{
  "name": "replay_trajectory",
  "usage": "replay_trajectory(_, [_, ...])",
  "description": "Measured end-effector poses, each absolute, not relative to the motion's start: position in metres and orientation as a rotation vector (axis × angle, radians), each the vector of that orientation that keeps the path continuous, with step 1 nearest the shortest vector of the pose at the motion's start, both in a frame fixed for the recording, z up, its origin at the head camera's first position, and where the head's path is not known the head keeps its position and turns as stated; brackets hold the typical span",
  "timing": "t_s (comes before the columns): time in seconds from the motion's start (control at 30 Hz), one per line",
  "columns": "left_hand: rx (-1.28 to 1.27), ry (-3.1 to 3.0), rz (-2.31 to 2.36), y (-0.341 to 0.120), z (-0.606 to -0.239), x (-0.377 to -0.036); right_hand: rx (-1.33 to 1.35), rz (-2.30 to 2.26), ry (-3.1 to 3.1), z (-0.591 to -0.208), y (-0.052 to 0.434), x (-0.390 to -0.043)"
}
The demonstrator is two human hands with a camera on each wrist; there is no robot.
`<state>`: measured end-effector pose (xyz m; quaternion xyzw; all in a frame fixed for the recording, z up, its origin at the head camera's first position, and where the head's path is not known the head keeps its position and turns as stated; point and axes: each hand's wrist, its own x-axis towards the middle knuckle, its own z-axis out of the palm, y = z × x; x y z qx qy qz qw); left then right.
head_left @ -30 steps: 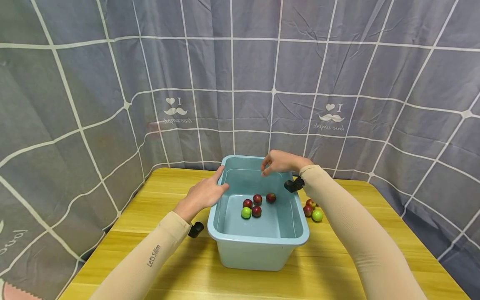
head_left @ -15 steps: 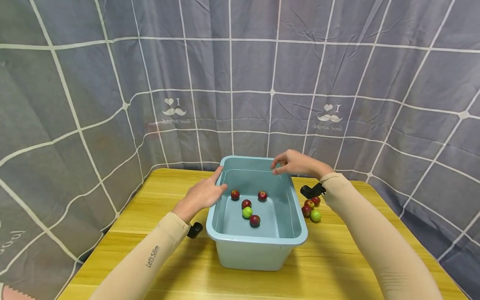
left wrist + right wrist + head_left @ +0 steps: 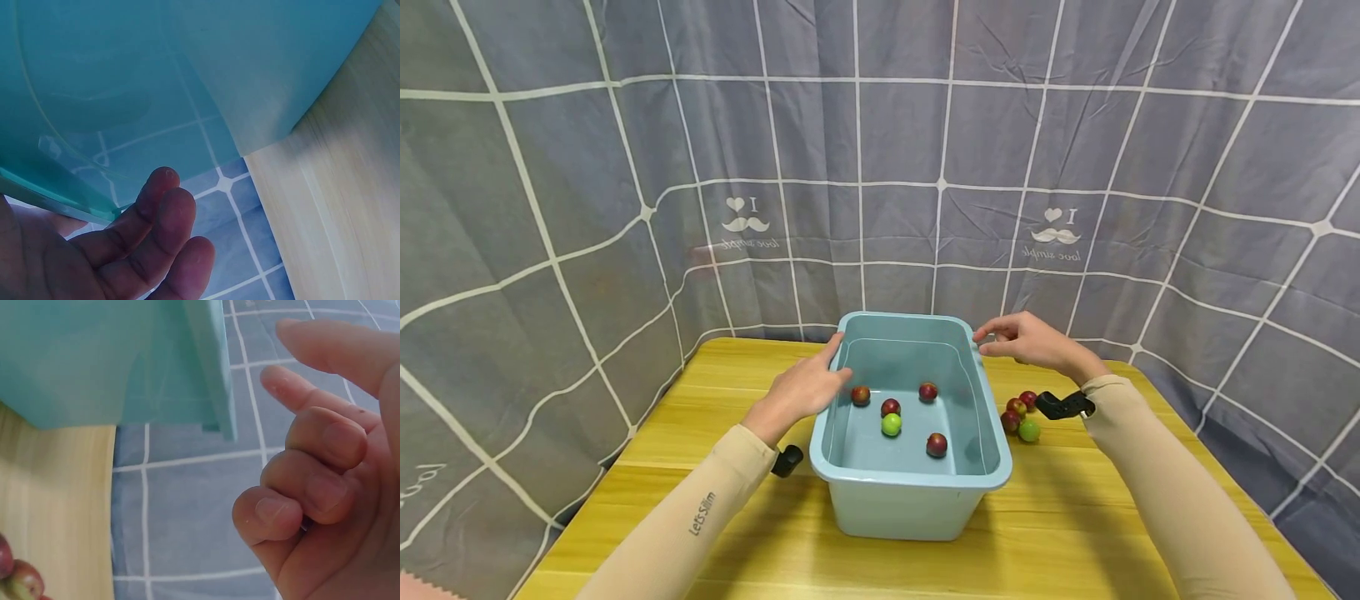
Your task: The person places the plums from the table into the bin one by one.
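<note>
A light blue plastic tub (image 3: pixel 912 479) stands upright on the wooden table. On its floor lie a green apple (image 3: pixel 891 425) and several small red apples, one (image 3: pixel 936 445) towards the near right. My left hand (image 3: pixel 801 387) grips the tub's left rim, thumb over the inside and fingers outside; the left wrist view shows those fingers (image 3: pixel 175 215) bent below the rim. Just outside the right rim, my right hand (image 3: pixel 1033 342) holds nothing. Its thumb and index finger reach towards the rim while the other fingers (image 3: pixel 312 450) curl loosely.
Right of the tub, a green apple (image 3: pixel 1029 431) and a few red apples (image 3: pixel 1011 422) lie grouped on the table (image 3: pixel 752 367). A grey curtain (image 3: pixel 902 225) with white grid lines hangs behind the table and along both sides.
My right hand has moved right, from above the inside of the tub to outside its right rim. Red apples have rolled apart on the tub floor. My left hand stays at the rim.
</note>
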<state>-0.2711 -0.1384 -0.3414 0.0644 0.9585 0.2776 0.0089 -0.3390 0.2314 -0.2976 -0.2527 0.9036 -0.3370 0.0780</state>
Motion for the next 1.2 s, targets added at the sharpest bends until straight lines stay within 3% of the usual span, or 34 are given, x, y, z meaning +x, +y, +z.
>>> replay_trajectory(1.2, [0.189,2.997,0.836,-0.138,-0.342,-0.273,-0.287,-1.604,2.573,-0.416,0.327,-0.358])
